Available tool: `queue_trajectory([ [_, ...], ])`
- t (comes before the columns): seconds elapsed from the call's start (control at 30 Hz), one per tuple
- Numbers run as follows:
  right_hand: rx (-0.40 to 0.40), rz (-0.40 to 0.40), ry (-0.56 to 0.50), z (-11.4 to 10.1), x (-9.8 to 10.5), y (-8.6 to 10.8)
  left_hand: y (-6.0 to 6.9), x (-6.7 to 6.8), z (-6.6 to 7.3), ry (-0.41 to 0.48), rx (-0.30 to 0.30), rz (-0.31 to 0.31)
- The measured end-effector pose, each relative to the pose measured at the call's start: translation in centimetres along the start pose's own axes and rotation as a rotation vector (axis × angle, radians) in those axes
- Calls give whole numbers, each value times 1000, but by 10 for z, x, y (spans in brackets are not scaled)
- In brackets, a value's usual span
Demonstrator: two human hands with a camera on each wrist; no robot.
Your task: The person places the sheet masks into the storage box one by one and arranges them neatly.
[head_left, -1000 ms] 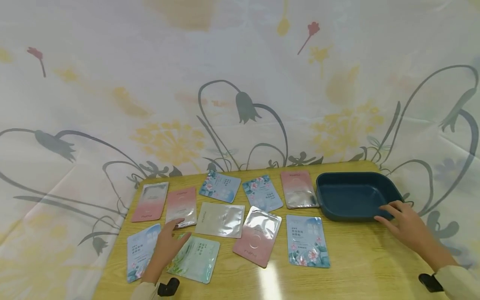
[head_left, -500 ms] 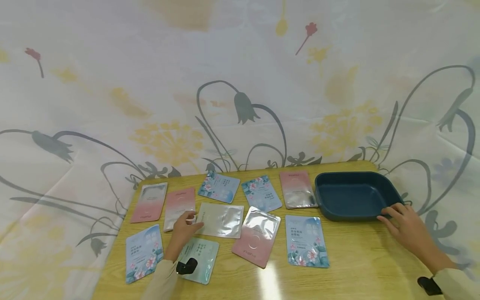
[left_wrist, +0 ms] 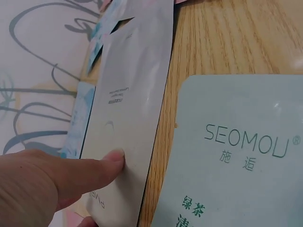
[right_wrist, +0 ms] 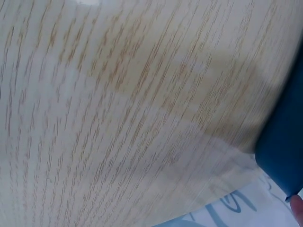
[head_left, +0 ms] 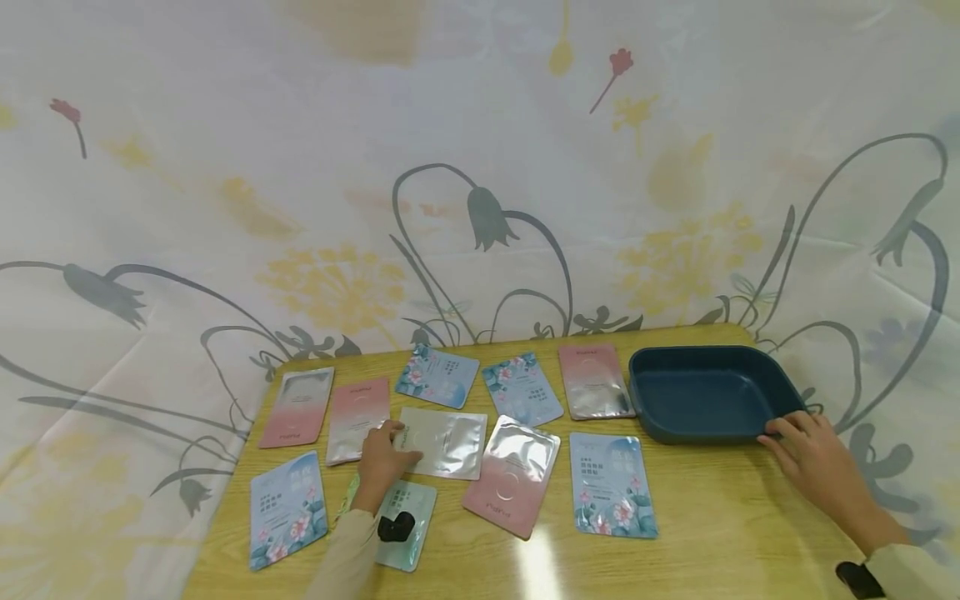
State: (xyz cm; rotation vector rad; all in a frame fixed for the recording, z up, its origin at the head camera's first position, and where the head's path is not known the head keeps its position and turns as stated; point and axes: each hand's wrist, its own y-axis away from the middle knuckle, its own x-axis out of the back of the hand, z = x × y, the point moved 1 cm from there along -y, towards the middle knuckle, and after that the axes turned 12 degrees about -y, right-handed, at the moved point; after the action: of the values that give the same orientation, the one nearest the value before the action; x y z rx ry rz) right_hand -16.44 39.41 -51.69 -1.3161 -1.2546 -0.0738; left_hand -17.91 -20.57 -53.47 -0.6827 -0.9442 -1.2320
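Note:
My left hand (head_left: 381, 471) is over the left end of a cream and silver face mask packet (head_left: 459, 443), which lies flat on the table. Its thumb (left_wrist: 112, 166) touches the packet's face in the left wrist view, while the fingers stand apart from the thumb at that end. Under my left wrist lies a pale green face mask packet (head_left: 414, 507), partly covered by the sleeve. With curled fingers and thumb, my right hand (head_left: 813, 467) grips the front right rim of a dark blue tray (head_left: 701, 435). Only a fingertip (right_wrist: 297, 208) by the tray shows in the right wrist view.
Pink and silver packets (head_left: 296, 408) and blue floral packets (head_left: 288, 510) lie spread over the wooden table (head_left: 720, 525). One pink packet (head_left: 596, 381) sits close to the tray's left side. A patterned cloth (head_left: 480, 167) hangs behind the table's back edge.
My left hand has moved right, from beside the left pink packet and green packet onto the end of the cream packet. The right hand's fingers have closed on the tray rim.

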Motion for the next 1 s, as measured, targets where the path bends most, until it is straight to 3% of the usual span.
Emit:
queue_trajectory([
  [0.2,12,4,1,-2,0,0,-3,-3,-3,3,17,2],
  [0.3,7,-1,-1,-1,0,1,-4,-3,-4,23,-3,15],
  [0.43,-9,-9,-1,0,0,1,-5,-4,-5,84,-32,15],
  [0.67,-43,-24,-13,-1,2,-1,-6,-4,-6,213,16,-26],
  [1.0,-53,-16,-4,1,3,0,-2,1,-6,379,5,-56],
])
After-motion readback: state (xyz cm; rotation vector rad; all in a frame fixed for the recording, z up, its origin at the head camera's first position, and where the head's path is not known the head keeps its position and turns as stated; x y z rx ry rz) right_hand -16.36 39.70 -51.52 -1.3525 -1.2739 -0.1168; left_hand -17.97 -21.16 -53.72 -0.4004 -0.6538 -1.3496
